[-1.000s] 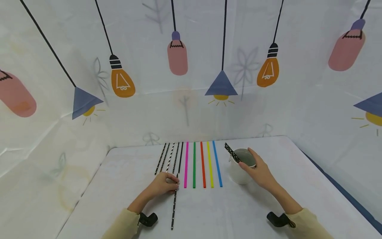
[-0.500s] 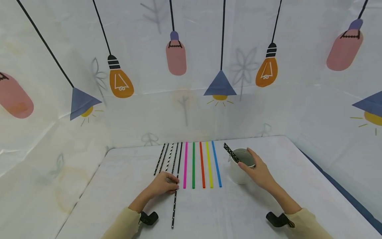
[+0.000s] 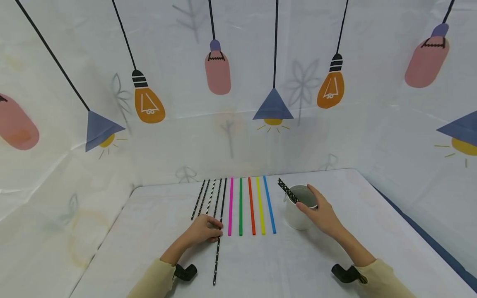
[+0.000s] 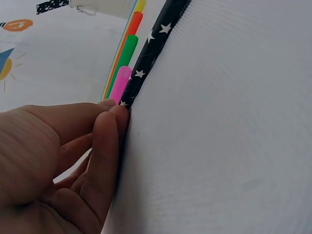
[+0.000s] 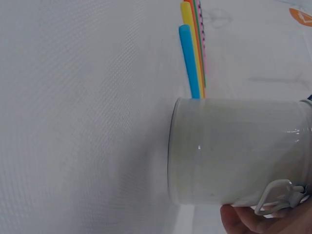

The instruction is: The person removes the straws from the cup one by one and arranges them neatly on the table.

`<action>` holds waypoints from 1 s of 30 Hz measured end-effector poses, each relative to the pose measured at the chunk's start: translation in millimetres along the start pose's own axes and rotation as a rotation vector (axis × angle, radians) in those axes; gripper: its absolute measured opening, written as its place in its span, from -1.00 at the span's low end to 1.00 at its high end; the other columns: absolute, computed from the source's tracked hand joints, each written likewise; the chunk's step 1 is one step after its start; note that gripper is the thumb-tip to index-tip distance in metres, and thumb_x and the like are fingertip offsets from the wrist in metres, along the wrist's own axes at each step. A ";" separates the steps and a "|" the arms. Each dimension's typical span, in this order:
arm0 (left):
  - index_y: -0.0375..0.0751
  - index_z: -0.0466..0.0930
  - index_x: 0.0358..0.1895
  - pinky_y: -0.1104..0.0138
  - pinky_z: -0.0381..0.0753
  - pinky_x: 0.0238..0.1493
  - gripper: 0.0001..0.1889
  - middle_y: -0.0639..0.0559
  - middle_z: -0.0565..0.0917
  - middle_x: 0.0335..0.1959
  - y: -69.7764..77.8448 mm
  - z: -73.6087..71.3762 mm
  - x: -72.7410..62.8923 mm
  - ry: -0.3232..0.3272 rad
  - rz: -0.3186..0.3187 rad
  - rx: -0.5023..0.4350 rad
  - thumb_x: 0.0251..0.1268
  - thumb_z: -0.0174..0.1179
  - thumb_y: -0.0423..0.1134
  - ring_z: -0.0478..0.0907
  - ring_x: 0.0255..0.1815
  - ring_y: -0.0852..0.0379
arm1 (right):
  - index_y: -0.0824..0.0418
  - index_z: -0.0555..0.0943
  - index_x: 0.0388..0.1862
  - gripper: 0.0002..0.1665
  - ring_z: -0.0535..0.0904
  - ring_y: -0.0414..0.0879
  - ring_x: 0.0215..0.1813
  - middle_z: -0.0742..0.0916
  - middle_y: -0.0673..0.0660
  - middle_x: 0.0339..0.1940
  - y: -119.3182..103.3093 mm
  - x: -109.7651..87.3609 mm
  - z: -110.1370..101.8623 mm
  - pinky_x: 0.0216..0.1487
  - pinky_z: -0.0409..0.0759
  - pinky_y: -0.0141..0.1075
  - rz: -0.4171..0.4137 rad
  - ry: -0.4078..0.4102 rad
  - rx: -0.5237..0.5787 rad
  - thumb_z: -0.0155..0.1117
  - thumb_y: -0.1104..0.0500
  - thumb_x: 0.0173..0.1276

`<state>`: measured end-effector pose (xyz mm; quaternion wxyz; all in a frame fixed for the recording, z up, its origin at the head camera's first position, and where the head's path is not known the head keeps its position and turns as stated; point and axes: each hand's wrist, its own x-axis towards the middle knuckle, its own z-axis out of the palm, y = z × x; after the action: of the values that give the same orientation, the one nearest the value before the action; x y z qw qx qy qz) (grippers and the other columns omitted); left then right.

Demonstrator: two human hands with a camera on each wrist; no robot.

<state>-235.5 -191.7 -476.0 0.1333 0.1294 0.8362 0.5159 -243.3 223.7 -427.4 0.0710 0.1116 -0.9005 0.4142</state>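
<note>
My left hand [image 3: 203, 231] pinches a black drinking straw with white stars [image 4: 152, 48] between thumb and fingertips. This straw points toward the front of the table, its upper end near a row of laid-out straws. My right hand [image 3: 322, 213] grips a white metal bucket [image 3: 298, 217] around its rim, and the bucket stands upright on the table. Black-and-white patterned straws [image 3: 287, 190] lean out of the bucket to the left, right by the thumb. A wire handle loop [image 5: 273, 195] shows on the bucket's side in the right wrist view, where most of the hand is out of frame.
Several black-and-white patterned straws [image 3: 198, 198] lie side by side left of a pink straw [image 3: 230, 207], a green straw [image 3: 240, 207], a red straw [image 3: 251, 207], a yellow straw [image 3: 260, 207] and a blue straw [image 3: 270, 205]. A lamp-printed sheet [image 3: 242, 145] backs the white table [image 3: 283, 265].
The head view has shifted slightly, so everything sits a little further left. Both hands keep their places and their hold on the straw and the bucket.
</note>
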 end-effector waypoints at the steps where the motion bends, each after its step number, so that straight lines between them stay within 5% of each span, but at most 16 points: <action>1: -0.35 0.69 -0.13 0.34 0.60 -0.54 -0.78 -0.03 0.67 -0.38 0.3 0.0 -0.8 -0.001 0.002 -0.005 0.18 0.37 -0.34 0.60 -0.58 0.15 | 0.23 -0.04 0.57 0.01 0.11 0.38 0.44 0.16 0.39 0.50 0.1 -0.1 0.2 0.20 0.27 0.32 0.000 -0.001 0.000 0.18 -0.21 0.40; 13: -0.35 0.68 -0.10 0.27 0.65 -0.42 -0.80 -0.06 0.66 -0.22 13.1 -11.0 -4.5 0.039 0.043 0.037 0.26 0.30 -0.32 0.66 -0.46 0.08 | 0.24 -0.03 0.57 0.00 0.10 0.37 0.44 0.17 0.38 0.50 -0.7 -1.4 0.2 0.22 0.24 0.33 -0.016 0.002 0.007 0.18 -0.19 0.41; 21: -0.41 0.64 -0.02 0.20 0.69 -0.32 -0.72 -0.22 0.64 -0.16 55.9 -13.0 5.6 0.009 0.091 -0.012 0.35 0.24 -0.25 0.66 -0.37 -0.01 | 0.24 -0.03 0.57 0.01 0.09 0.39 0.44 0.17 0.39 0.50 -0.2 -1.7 -0.8 0.23 0.22 0.33 -0.012 -0.001 0.005 0.19 -0.19 0.40; 26: -0.34 0.66 -0.05 0.19 0.69 -0.30 -0.77 -0.30 0.63 -0.09 81.9 -0.6 22.8 -0.022 0.145 -0.015 0.37 0.23 -0.25 0.66 -0.30 -0.18 | 0.24 -0.03 0.57 0.00 0.10 0.38 0.44 0.17 0.38 0.50 0.6 -1.7 -1.0 0.22 0.24 0.33 -0.010 -0.003 0.014 0.18 -0.20 0.40; 30: -0.26 0.68 -0.07 0.22 0.69 -0.30 -0.82 -0.16 0.66 -0.14 96.5 15.1 38.7 -0.036 0.165 -0.032 0.37 0.22 -0.26 0.66 -0.28 -0.25 | 0.23 -0.03 0.57 0.00 0.09 0.37 0.45 0.16 0.37 0.51 1.1 -1.0 -0.3 0.22 0.24 0.33 -0.014 -0.006 0.016 0.18 -0.20 0.40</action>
<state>-258.5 -123.6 -399.4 0.1072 0.2050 0.8118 0.5362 -242.6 224.8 -428.3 0.0702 0.1196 -0.8966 0.4206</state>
